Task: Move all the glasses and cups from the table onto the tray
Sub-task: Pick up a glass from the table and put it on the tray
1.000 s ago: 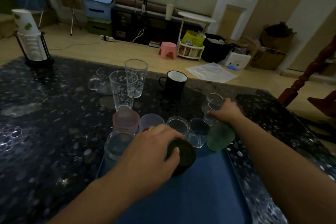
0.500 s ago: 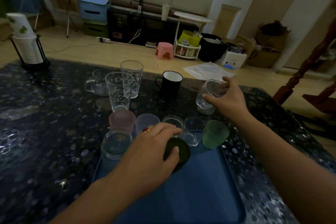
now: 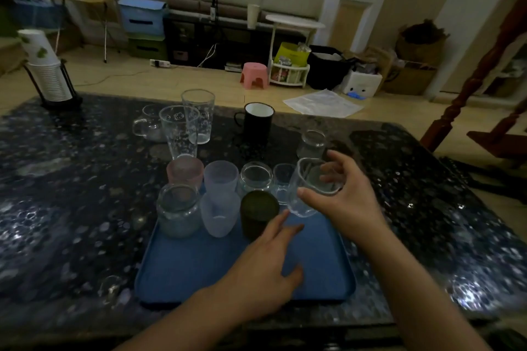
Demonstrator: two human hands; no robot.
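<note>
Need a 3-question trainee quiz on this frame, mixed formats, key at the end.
1. True or false: the right hand holds a clear glass above the blue tray.
2. Which vessel stands on the table, off the tray? A) the dark green cup B) the black mug C) the pink cup
3. Fill in: the left hand is open over the tray, its fingers beside the dark ____ cup.

Key: 1 true; 2 B; 3 green.
</note>
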